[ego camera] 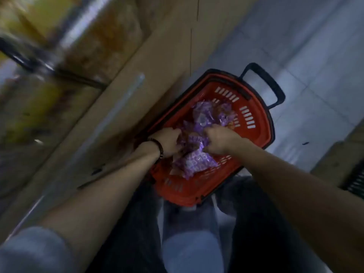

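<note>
A red plastic shopping basket with a black handle stands on the floor in front of my legs. Several purple snack packets lie inside it. My left hand, with a dark bracelet on the wrist, reaches into the basket and grips a purple packet from the left. My right hand grips the same packet from the right, fingers curled down into it. Another purple packet lies just below my hands.
A tan wooden shelf base runs along the left, right beside the basket. Blurred yellow goods fill the shelves above it. Pale floor tiles stretch to the right. A dark crate sits at the right edge.
</note>
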The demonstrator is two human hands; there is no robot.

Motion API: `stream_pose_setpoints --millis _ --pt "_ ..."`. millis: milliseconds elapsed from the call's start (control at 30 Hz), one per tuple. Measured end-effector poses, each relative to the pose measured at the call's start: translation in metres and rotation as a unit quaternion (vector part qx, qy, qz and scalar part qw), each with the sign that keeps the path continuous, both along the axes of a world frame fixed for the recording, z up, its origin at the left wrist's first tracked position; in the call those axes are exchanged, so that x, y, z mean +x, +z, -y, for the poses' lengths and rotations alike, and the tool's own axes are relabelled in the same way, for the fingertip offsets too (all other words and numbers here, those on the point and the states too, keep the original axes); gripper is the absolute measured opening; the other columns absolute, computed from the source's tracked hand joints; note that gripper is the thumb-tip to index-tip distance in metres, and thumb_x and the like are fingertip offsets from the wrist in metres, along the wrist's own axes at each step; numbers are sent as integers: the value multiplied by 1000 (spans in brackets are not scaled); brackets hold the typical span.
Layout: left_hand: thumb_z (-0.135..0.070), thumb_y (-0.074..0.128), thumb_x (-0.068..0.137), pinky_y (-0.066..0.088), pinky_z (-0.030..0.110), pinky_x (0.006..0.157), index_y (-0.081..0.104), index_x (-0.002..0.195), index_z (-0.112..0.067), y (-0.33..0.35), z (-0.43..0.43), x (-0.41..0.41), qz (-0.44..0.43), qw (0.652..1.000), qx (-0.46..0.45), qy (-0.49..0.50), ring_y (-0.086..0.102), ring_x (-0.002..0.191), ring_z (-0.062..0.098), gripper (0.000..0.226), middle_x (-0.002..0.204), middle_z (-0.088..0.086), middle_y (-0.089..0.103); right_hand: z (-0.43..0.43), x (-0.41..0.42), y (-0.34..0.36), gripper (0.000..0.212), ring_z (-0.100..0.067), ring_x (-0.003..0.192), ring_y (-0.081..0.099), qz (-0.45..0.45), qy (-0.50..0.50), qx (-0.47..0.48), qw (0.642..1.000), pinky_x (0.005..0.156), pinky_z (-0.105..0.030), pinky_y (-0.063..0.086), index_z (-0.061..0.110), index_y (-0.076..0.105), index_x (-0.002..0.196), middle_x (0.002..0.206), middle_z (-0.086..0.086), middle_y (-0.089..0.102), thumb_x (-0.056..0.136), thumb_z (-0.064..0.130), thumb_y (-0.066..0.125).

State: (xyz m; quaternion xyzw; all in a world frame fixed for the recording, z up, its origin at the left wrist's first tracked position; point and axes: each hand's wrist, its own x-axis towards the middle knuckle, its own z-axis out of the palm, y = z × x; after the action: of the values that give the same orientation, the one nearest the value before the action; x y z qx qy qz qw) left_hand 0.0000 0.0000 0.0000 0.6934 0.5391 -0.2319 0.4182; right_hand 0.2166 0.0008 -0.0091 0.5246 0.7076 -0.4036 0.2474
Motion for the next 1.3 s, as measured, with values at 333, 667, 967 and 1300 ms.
stream_pose_setpoints --millis 333,667,967,1300 --pt "-51 82 83 56 28 92 71 127 -22 -106 -2 29 -76 975 -76 -194 70 103 20 54 117 -1 75 -13 -24 -66 47 -21 66 72 92 76 -71 990 51 -22 53 13 77 104 81 -3 78 75 47 91" --pt "-45 76 91 53 28 74 74 97 -18 -69 53 -1 -74 990 -16 -117 67 79 15 28 93 -2 75 47 -8 -53 28 -27 94 71 0 64 86 994 80 -39 59 20 66 100 107 -8 73 83 26 88" --pt "-78 33 96 59 48 88 42 142 -12 -1 60 2 112 944 -135 278 75 93 41 80 110 22 73 71 16 27 24 -14 70 64 -137 -53 261 954 60 -29 49 29 62 85 78 6 65 85 30 86" --pt "-76 40 96 59 55 90 67 114 -7 30 17 10 214 894 -194 342 74 94 40 77 105 23 69 57 -28 28 17 -18 80 67 -251 -19 315 915 73 -33 52 28 70 90 82 5 68 83 32 85"
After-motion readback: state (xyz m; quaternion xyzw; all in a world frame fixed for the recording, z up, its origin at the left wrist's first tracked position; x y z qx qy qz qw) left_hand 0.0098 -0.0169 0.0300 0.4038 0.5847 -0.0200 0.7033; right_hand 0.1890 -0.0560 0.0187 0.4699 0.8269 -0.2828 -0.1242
